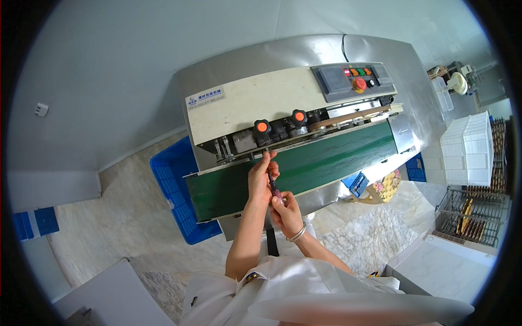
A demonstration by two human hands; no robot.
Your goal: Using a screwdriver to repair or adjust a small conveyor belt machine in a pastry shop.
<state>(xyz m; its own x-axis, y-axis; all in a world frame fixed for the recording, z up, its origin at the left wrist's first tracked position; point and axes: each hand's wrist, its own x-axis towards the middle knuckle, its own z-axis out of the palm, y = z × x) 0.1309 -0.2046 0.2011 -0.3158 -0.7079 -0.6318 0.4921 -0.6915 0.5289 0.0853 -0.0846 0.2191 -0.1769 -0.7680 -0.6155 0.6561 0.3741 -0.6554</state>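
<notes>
A continuous band sealer with a cream housing (239,103) and a green conveyor belt (337,155) stands in front of me. My right hand (288,213) is closed round the purplish handle of what looks like a screwdriver (274,186). Further up the same tool, my left hand (259,182) wraps its dark part, fingertips at the metal rail behind the belt. Whether the tip meets a screw is hidden by my fingers. Just beyond them are two black knobs with orange caps, a left knob (262,126) and a right knob (298,116).
A control panel (353,81) with a red button sits at the housing's right end. Beneath the belt's left end is a blue crate (176,190). To the right are a stool with a patterned seat (387,186), white stacked crates (467,149) and a wire rack (467,214).
</notes>
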